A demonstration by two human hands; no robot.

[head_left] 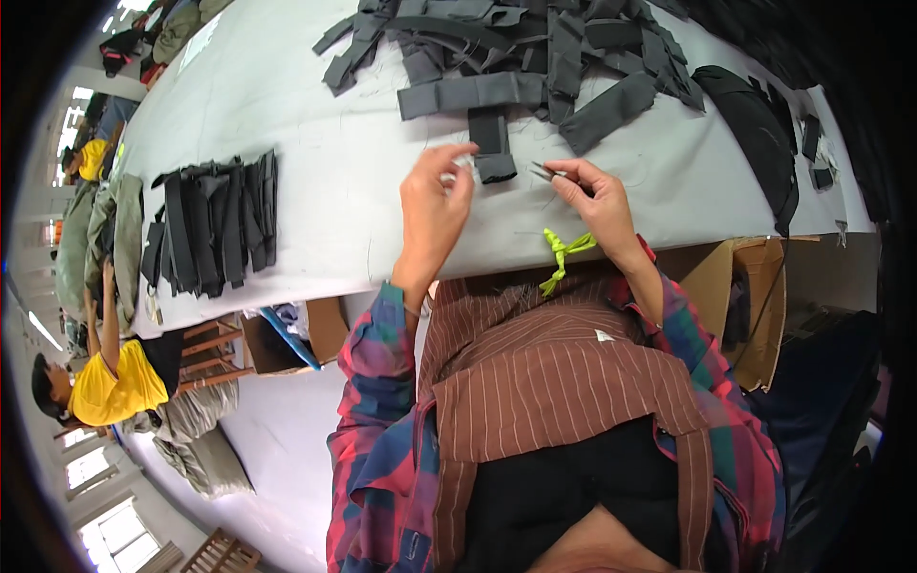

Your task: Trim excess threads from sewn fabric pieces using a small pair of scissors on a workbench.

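Note:
My right hand (pixel 597 201) is closed around small dark thread snips (pixel 546 173), with their tips pointing left and slightly apart. Below that hand hangs a knotted yellow-green cord (pixel 562 256) at the table's front edge; whether it is tied to the snips is hidden. My left hand (pixel 437 196) is raised over the table with curled fingers. A small pale bit shows between its thumb and forefinger, too small to name. Just beyond and between both hands lies a folded dark grey fabric strip (pixel 492 143), apart from the snips.
A loose heap of dark grey strips (pixel 478 91) covers the far middle of the white table (pixel 334 191). Neatly lined-up strips (pixel 215 224) lie at the left. Black cloth (pixel 755 134) is at the right, and a cardboard box (pixel 755 306) stands below. Another person (pixel 119 382) works at far left.

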